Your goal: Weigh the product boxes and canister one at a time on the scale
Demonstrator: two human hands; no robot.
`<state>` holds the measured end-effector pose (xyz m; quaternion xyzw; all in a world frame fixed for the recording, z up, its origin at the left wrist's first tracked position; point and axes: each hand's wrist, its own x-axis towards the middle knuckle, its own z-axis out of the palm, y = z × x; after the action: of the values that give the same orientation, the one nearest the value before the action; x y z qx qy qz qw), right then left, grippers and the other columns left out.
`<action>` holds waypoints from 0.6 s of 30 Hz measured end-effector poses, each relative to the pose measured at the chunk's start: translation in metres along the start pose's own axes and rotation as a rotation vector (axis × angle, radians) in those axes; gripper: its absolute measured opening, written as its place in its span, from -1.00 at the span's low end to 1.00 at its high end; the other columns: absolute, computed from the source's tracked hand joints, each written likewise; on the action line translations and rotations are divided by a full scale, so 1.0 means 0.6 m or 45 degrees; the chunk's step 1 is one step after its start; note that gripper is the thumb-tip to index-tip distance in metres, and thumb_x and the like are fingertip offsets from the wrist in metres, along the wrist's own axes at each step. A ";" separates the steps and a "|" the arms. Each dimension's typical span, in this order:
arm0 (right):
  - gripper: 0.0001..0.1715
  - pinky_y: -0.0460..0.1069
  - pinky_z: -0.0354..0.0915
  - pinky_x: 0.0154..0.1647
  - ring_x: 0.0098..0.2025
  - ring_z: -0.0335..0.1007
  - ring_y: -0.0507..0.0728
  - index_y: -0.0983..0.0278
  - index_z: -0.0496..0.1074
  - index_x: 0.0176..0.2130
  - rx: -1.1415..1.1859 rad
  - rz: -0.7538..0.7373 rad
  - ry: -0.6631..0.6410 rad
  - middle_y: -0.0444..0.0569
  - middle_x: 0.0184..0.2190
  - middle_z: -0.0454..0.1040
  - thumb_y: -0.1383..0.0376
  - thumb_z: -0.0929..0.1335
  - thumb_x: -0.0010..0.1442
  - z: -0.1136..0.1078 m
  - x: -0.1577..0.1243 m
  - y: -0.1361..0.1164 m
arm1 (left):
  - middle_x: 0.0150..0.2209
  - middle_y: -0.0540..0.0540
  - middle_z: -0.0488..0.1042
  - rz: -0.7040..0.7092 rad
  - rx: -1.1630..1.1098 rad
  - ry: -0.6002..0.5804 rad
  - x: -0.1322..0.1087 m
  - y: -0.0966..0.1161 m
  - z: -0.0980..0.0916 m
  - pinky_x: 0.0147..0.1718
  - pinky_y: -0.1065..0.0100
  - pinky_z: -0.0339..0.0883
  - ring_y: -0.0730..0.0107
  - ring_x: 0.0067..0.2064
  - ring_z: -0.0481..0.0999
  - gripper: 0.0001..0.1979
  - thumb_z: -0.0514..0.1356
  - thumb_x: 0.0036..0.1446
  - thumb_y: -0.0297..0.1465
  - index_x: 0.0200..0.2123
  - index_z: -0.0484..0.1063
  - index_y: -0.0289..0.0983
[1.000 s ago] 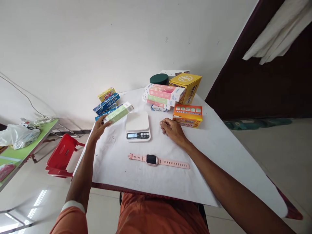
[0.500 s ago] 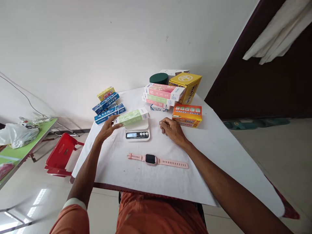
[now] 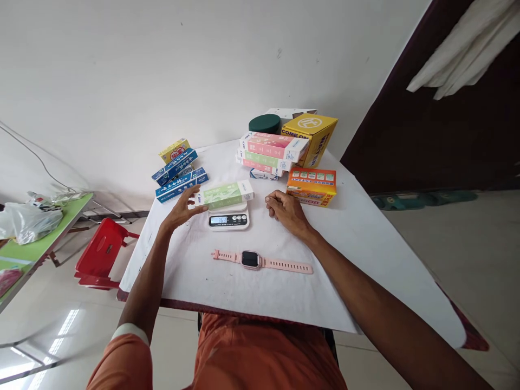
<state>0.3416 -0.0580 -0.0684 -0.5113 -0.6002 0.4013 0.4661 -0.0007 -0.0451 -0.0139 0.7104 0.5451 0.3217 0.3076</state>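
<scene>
A light green and white carton (image 3: 225, 195) rests across a white digital scale (image 3: 228, 225), whose display appears to read 363. My left hand (image 3: 183, 208) is at the carton's left end, its fingers parted; the thumb overlaps the carton's front lower edge, and I cannot tell if it still touches. To the right of the scale, my right hand (image 3: 286, 212) lies on the table with fingers curled in and nothing visible in them. A pink smartwatch (image 3: 251, 259) is stretched out flat in front of the scale.
Blue toothpaste boxes (image 3: 182, 184) and a yellow box (image 3: 174, 150) lie at the back left. Stacked pink and green cartons (image 3: 274, 145), a yellow box (image 3: 311, 138), a dark green round lid (image 3: 265, 124) and an orange box (image 3: 312, 186) stand back right. A red chair (image 3: 99, 254) is left.
The green carton has shifted slightly right on the scale. My left hand's fingers have loosened and spread from its end. My right hand stays in place.
</scene>
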 end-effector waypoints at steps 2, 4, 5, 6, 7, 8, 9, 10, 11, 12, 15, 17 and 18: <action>-0.71 -0.07 0.22 -0.54 -0.59 0.27 0.03 0.20 0.35 -0.39 0.003 -0.002 -0.001 -0.15 -0.60 0.40 0.07 0.32 0.25 0.000 0.001 0.001 | 0.30 -0.25 0.39 -0.048 -0.069 0.123 -0.009 -0.015 -0.003 0.12 0.11 0.41 0.00 0.27 0.41 -0.31 0.36 0.11 0.00 0.25 0.41 -0.13; -0.71 -0.07 0.22 -0.54 -0.59 0.28 0.03 0.21 0.35 -0.39 0.009 -0.002 0.000 -0.14 -0.59 0.40 0.07 0.32 0.25 0.000 0.001 0.000 | 0.20 -0.27 0.48 -0.083 -0.137 0.320 -0.019 -0.032 -0.002 0.04 0.14 0.45 0.05 0.18 0.51 -0.37 0.23 0.22 0.08 0.19 0.45 -0.19; -0.71 -0.07 0.21 -0.55 -0.58 0.29 0.03 0.21 0.35 -0.39 0.012 -0.004 0.000 -0.14 -0.58 0.41 0.07 0.32 0.24 0.000 0.001 0.000 | 0.13 -0.26 0.53 -0.091 -0.157 0.420 -0.023 -0.040 0.001 -0.01 0.17 0.46 0.09 0.11 0.56 -0.39 0.17 0.26 0.10 0.14 0.48 -0.22; -0.71 -0.07 0.21 -0.55 -0.58 0.29 0.03 0.21 0.35 -0.39 0.013 -0.007 -0.001 -0.13 -0.58 0.42 0.07 0.32 0.24 0.000 0.000 -0.001 | 0.05 -0.25 0.57 -0.094 -0.164 0.511 -0.025 -0.046 0.004 -0.06 0.19 0.47 0.13 0.03 0.60 -0.39 0.13 0.28 0.12 0.10 0.50 -0.25; -0.71 -0.07 0.21 -0.55 -0.58 0.29 0.03 0.21 0.34 -0.40 0.012 -0.009 -0.001 -0.13 -0.57 0.42 0.07 0.32 0.24 0.000 0.000 -0.002 | -0.02 -0.23 0.59 -0.092 -0.163 0.587 -0.027 -0.052 0.007 -0.10 0.21 0.47 0.17 -0.03 0.62 -0.39 0.11 0.29 0.12 0.06 0.52 -0.26; -0.70 -0.07 0.21 -0.55 -0.58 0.29 0.03 0.21 0.34 -0.40 0.010 -0.009 -0.003 -0.13 -0.57 0.42 0.07 0.32 0.24 0.000 -0.001 -0.002 | -0.08 -0.22 0.60 -0.086 -0.158 0.645 -0.027 -0.056 0.011 -0.13 0.23 0.47 0.19 -0.08 0.63 -0.39 0.09 0.30 0.13 0.03 0.53 -0.27; -0.70 -0.07 0.20 -0.55 -0.58 0.28 0.03 0.21 0.34 -0.39 0.005 -0.009 -0.006 -0.13 -0.57 0.42 0.07 0.32 0.25 -0.001 -0.001 -0.003 | -0.11 -0.20 0.61 -0.080 -0.155 0.685 -0.027 -0.058 0.013 -0.15 0.24 0.47 0.22 -0.10 0.63 -0.40 0.08 0.32 0.13 0.02 0.53 -0.27; -0.70 -0.07 0.20 -0.55 -0.58 0.28 0.03 0.21 0.35 -0.39 -0.001 -0.007 -0.008 -0.13 -0.58 0.42 0.07 0.32 0.25 -0.001 -0.002 -0.003 | -0.13 -0.20 0.61 -0.074 -0.157 0.711 -0.025 -0.060 0.015 -0.16 0.25 0.46 0.23 -0.12 0.63 -0.40 0.07 0.32 0.12 0.01 0.53 -0.27; -0.71 -0.07 0.20 -0.55 -0.58 0.28 0.03 0.21 0.35 -0.39 -0.006 -0.006 -0.008 -0.13 -0.58 0.41 0.07 0.32 0.25 -0.002 -0.002 -0.002 | -0.14 -0.19 0.61 -0.070 -0.162 0.727 -0.024 -0.061 0.016 -0.17 0.26 0.46 0.24 -0.12 0.63 -0.40 0.06 0.32 0.12 0.01 0.53 -0.26; -0.70 -0.07 0.20 -0.55 -0.59 0.27 0.03 0.21 0.35 -0.39 -0.011 -0.005 -0.008 -0.14 -0.59 0.41 0.07 0.32 0.25 -0.002 -0.002 -0.002 | -0.14 -0.19 0.61 -0.068 -0.169 0.731 -0.022 -0.063 0.017 -0.18 0.26 0.46 0.24 -0.13 0.63 -0.40 0.07 0.32 0.13 0.00 0.54 -0.26; -0.69 -0.07 0.21 -0.56 -0.60 0.26 0.02 0.21 0.35 -0.40 -0.010 -0.007 -0.011 -0.15 -0.61 0.40 0.07 0.32 0.26 -0.002 -0.001 -0.001 | -0.14 -0.19 0.61 -0.082 -0.170 0.722 -0.020 -0.067 0.016 -0.19 0.26 0.46 0.23 -0.14 0.63 -0.41 0.06 0.32 0.13 -0.03 0.54 -0.26; -0.69 -0.08 0.21 -0.56 -0.60 0.27 0.02 0.21 0.35 -0.40 -0.001 -0.016 -0.011 -0.14 -0.59 0.41 0.06 0.32 0.25 -0.002 0.000 0.000 | -0.14 -0.19 0.61 -0.106 -0.149 0.718 -0.021 -0.068 0.015 -0.19 0.25 0.46 0.22 -0.14 0.63 -0.40 0.04 0.33 0.13 -0.03 0.53 -0.26; -0.69 -0.08 0.21 -0.56 -0.59 0.27 0.01 0.21 0.35 -0.40 0.003 -0.021 -0.009 -0.14 -0.58 0.42 0.06 0.33 0.25 -0.002 0.000 0.000 | -0.13 -0.20 0.61 -0.115 -0.136 0.714 -0.023 -0.066 0.015 -0.18 0.25 0.46 0.22 -0.13 0.62 -0.39 0.03 0.33 0.13 -0.02 0.52 -0.26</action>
<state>0.3426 -0.0580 -0.0682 -0.5045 -0.6057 0.4000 0.4676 -0.0195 -0.0505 -0.0521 0.5517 0.6222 0.5198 0.1957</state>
